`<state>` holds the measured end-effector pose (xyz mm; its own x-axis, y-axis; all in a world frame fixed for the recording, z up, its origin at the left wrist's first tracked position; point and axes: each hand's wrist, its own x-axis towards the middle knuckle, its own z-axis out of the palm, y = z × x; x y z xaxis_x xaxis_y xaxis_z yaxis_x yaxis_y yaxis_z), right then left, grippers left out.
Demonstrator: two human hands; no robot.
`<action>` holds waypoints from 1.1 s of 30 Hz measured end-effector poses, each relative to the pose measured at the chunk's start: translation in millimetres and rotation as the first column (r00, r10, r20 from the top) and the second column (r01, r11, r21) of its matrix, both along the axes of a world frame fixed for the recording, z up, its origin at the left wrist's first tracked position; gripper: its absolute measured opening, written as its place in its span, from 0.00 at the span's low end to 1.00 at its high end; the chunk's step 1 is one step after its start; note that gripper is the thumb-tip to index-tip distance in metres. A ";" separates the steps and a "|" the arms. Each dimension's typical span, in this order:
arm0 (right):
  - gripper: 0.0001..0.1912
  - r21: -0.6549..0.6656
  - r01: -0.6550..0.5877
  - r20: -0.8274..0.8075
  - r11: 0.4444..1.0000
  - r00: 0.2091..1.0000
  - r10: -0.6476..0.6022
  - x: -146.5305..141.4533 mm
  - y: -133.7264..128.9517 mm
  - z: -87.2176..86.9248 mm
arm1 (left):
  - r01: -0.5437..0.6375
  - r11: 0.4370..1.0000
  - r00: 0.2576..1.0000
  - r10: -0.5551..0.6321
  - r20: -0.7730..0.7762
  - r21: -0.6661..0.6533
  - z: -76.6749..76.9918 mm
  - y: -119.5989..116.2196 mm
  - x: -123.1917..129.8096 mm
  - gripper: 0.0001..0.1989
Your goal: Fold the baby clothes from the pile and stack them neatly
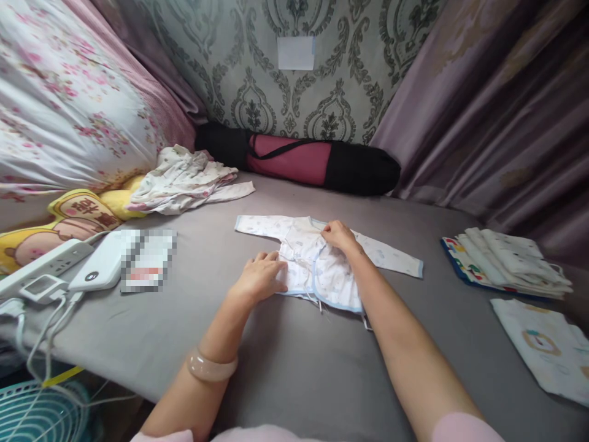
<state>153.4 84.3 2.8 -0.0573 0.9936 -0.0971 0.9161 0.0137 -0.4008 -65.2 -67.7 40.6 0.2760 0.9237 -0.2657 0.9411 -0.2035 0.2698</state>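
A small white baby shirt (338,276) with pale blue trim and a faint print lies spread on the grey bed surface, both sleeves stretched out sideways. Thin ties hang from its lower edge. My left hand (260,276) rests on the shirt's left side below the sleeve, its thumb apart from the fingers. Up at the neckline, my right hand (339,236) pinches the fabric of the front panel. The right forearm covers part of the shirt's right side.
Folded baby clothes (515,258) are stacked at right, above another folded cloth (543,347). Rumpled clothes (184,181) lie at back left near a yellow cushion (83,212). A power strip (46,267), white power bank (105,264) and cables sit left. A long black-and-red bag (289,161) lines the wall.
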 end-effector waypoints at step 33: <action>0.09 0.084 -0.050 -0.058 0.995 0.997 0.055 32.7 -30.3 12.1 | -0.326 0.939 0.728 0.326 0.603 -0.113 -34.6 0.2 71.6 0.06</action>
<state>186.1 54.1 14.9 -0.1133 0.9935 -0.0093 0.8872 0.0969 -0.4510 6.4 -67.4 6.0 0.0602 0.9871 -0.1480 0.5891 0.0846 0.8036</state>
